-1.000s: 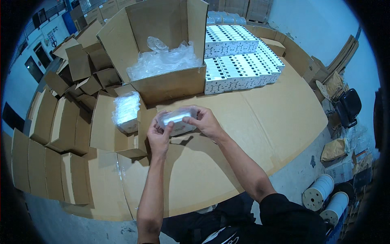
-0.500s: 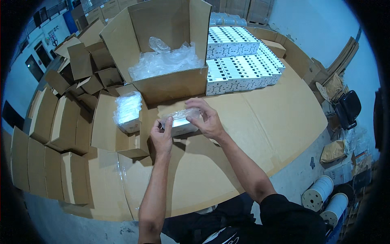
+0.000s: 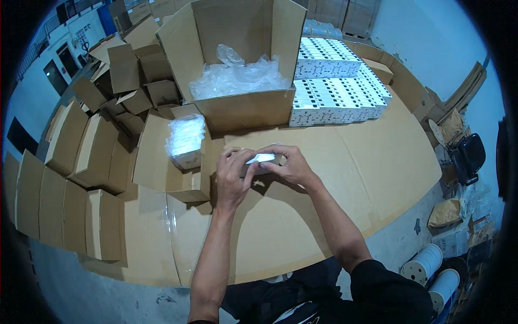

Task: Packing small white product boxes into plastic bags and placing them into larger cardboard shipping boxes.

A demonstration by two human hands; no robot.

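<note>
Between my two hands is a small white box (image 3: 263, 158), tilted, with clear plastic wrap about it. My left hand (image 3: 233, 175) grips its left side, fingers curled over and thumb on the near side. My right hand (image 3: 292, 165) pinches the right end, thumb in front and fingers behind; much of the box is hidden by the fingers. Just left of my hands, a small open carton (image 3: 195, 195) holds a row of plastic-wrapped white boxes (image 3: 186, 143). Behind stands a large open carton (image 3: 251, 112) containing loose clear plastic bags (image 3: 243, 80).
Stacked white printed boxes (image 3: 337, 94) stand at the back right of the cardboard-covered table (image 3: 345, 183). Several open cartons (image 3: 81, 178) crowd the left side. Beyond the table's right edge are a black chair (image 3: 468, 156) and white spools (image 3: 423, 264) on the floor.
The box has been tilted, its lit face now narrower. My left fingers have moved over it and my right fingers have closed in on its end. The whole view has shifted somewhat.
</note>
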